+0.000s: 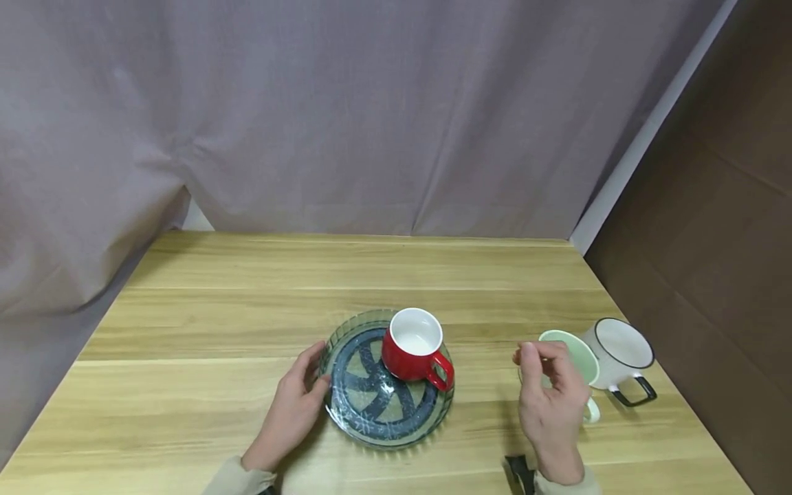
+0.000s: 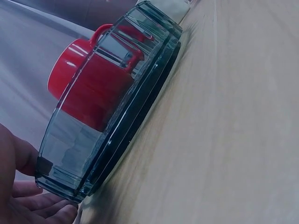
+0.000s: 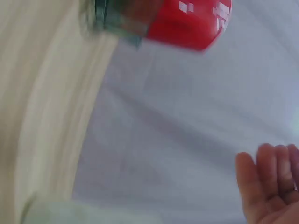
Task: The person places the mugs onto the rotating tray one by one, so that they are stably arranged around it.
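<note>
A clear glass dish with a ridged wall and a dark blue pattern sits on the wooden table. Inside it, towards its back right, a red mug stands upright, white within, its handle pointing front right. At the dish's left edge, my left hand grips the wall, thumb at the rim and fingers along the outside, as the left wrist view shows. Raised in front of a pale green cup, my right hand holds nothing, its fingers loosely bent. That hand partly hides the cup.
A white mug with a black rim and black handle stands right of the green cup, close to the table's right edge. Grey curtain hangs behind the table. A brown panel rises on the right.
</note>
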A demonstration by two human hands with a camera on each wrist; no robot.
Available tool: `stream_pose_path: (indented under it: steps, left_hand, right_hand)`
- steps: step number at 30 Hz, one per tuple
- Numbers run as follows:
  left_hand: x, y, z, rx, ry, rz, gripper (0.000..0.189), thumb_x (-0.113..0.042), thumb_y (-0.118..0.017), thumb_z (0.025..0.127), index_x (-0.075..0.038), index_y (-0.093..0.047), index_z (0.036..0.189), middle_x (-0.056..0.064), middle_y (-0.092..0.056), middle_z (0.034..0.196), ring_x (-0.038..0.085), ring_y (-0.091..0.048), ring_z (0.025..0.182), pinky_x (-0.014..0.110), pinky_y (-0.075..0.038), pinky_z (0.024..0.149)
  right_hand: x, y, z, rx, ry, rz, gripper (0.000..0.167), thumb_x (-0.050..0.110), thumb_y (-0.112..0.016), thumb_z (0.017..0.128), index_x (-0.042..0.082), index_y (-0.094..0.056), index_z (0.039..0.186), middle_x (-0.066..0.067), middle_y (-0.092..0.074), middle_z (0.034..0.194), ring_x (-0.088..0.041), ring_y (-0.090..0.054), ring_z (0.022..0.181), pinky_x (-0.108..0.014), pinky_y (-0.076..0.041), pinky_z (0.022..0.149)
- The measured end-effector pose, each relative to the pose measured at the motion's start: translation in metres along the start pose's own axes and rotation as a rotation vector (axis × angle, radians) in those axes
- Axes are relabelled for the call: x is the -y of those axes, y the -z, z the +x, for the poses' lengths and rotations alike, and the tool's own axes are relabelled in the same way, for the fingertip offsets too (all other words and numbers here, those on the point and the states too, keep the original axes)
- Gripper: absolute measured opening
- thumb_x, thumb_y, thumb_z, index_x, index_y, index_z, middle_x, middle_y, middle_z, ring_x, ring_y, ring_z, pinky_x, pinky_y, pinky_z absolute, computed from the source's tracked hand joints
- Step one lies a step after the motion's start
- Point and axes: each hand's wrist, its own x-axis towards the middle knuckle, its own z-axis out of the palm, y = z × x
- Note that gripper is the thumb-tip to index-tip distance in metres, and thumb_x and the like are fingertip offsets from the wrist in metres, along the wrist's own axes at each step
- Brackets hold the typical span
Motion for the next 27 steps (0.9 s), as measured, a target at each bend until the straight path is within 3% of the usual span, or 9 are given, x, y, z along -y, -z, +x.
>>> stream_pose_path:
  steps: [4,9,13,16,18,23,25,27]
  left_hand:
    - [0.0,0.0,0.001,-0.007,0.008,-0.002,0.054,0.002,-0.056,0.091,0.0,-0.042,0.142,0.021,-0.051,0.138,0.032,-0.049,0.128,0.04,-0.04,0.108]
    - [0.0,-0.001,0.003,-0.022,0.025,0.024,0.052,0.002,-0.057,0.091,-0.001,-0.043,0.141,0.02,-0.054,0.133,0.031,-0.053,0.123,0.042,-0.043,0.106]
    - [0.0,0.0,0.004,-0.034,0.024,0.035,0.05,0.001,-0.057,0.092,0.0,-0.044,0.14,0.018,-0.057,0.13,0.03,-0.055,0.119,0.042,-0.045,0.104]
    - [-0.001,0.001,0.004,-0.041,0.026,0.032,0.049,0.0,-0.057,0.092,0.0,-0.045,0.14,0.017,-0.058,0.127,0.029,-0.057,0.115,0.041,-0.047,0.102]
    - [-0.001,0.001,0.003,-0.048,0.033,0.027,0.048,-0.001,-0.057,0.092,0.0,-0.045,0.139,0.017,-0.058,0.126,0.028,-0.058,0.113,0.039,-0.048,0.101]
    - [-0.002,0.002,0.002,-0.049,0.023,0.02,0.048,-0.002,-0.057,0.093,-0.001,-0.046,0.14,0.02,-0.054,0.134,0.031,-0.055,0.121,0.039,-0.045,0.105]
    - [-0.002,0.002,0.002,-0.046,0.012,0.032,0.048,-0.002,-0.056,0.094,-0.002,-0.046,0.14,0.019,-0.053,0.137,0.032,-0.052,0.124,0.041,-0.042,0.107]
    - [-0.001,0.002,0.002,-0.046,0.009,0.044,0.048,-0.002,-0.056,0.094,-0.004,-0.047,0.141,0.018,-0.053,0.138,0.032,-0.052,0.124,0.042,-0.042,0.107]
  right_hand:
    - [-0.01,0.015,0.007,-0.189,0.009,-0.068,0.016,-0.006,-0.06,0.089,-0.019,-0.06,0.081,-0.012,-0.063,0.073,-0.006,-0.06,0.073,-0.011,-0.048,0.067]
    - [-0.027,0.041,0.006,-0.321,-0.13,-0.368,0.019,0.006,-0.063,0.089,-0.013,-0.066,0.086,-0.006,-0.065,0.081,0.001,-0.057,0.08,-0.01,-0.045,0.071]
    - [-0.034,0.056,0.006,-0.319,-0.255,-0.515,0.023,0.011,-0.06,0.092,-0.011,-0.066,0.09,0.019,-0.053,0.085,0.005,-0.051,0.084,-0.011,-0.043,0.072]
    - [-0.038,0.063,0.004,-0.319,-0.33,-0.577,0.023,0.011,-0.057,0.093,-0.01,-0.066,0.092,0.027,-0.042,0.085,0.009,-0.043,0.085,-0.013,-0.038,0.075]
    - [-0.039,0.065,0.004,-0.305,-0.396,-0.62,0.022,0.011,-0.057,0.092,-0.008,-0.067,0.095,0.023,-0.041,0.083,0.009,-0.038,0.085,-0.019,-0.035,0.077]
    - [-0.045,0.067,0.003,-0.171,-0.529,-0.693,0.025,0.012,-0.056,0.092,-0.008,-0.067,0.101,-0.009,-0.048,0.087,-0.018,-0.041,0.089,-0.04,-0.032,0.082]
    - [-0.047,0.067,0.002,-0.136,-0.558,-0.698,0.028,0.014,-0.055,0.093,-0.009,-0.066,0.104,-0.017,-0.05,0.091,-0.028,-0.041,0.091,-0.042,-0.031,0.081]
    - [-0.049,0.067,0.002,-0.118,-0.585,-0.703,0.03,0.016,-0.053,0.094,-0.009,-0.066,0.105,-0.018,-0.051,0.092,-0.029,-0.042,0.092,-0.04,-0.032,0.081]
